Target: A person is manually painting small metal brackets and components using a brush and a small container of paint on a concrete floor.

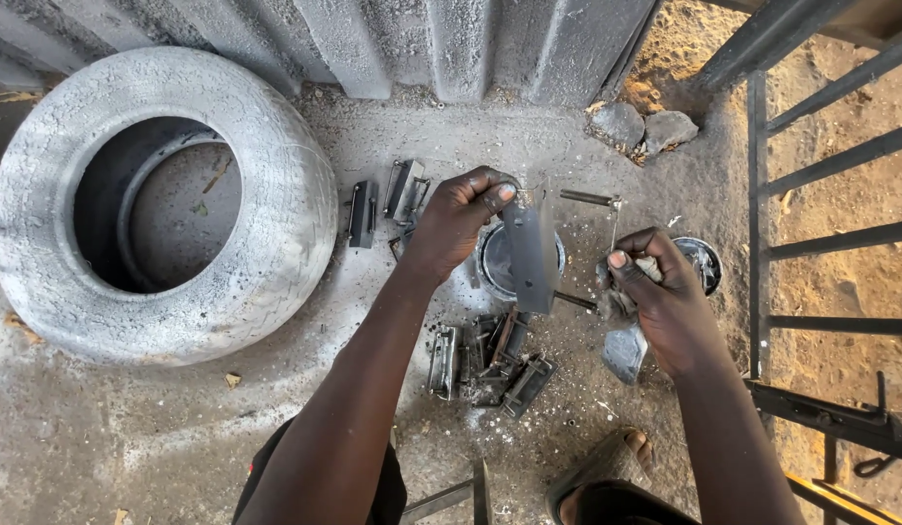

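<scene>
Fingers [485, 194] of our left hand [456, 224] pinch tight on the top of a flat grey metal piece [531, 255], which hangs upright over a round tin [492, 262] on the ground. Our right hand [665, 301] is curled shut around a grey rag [621, 335], just beside the piece. More metal parts [490, 362] lie below, and a grey tyre [164, 204] sits well apart.
</scene>
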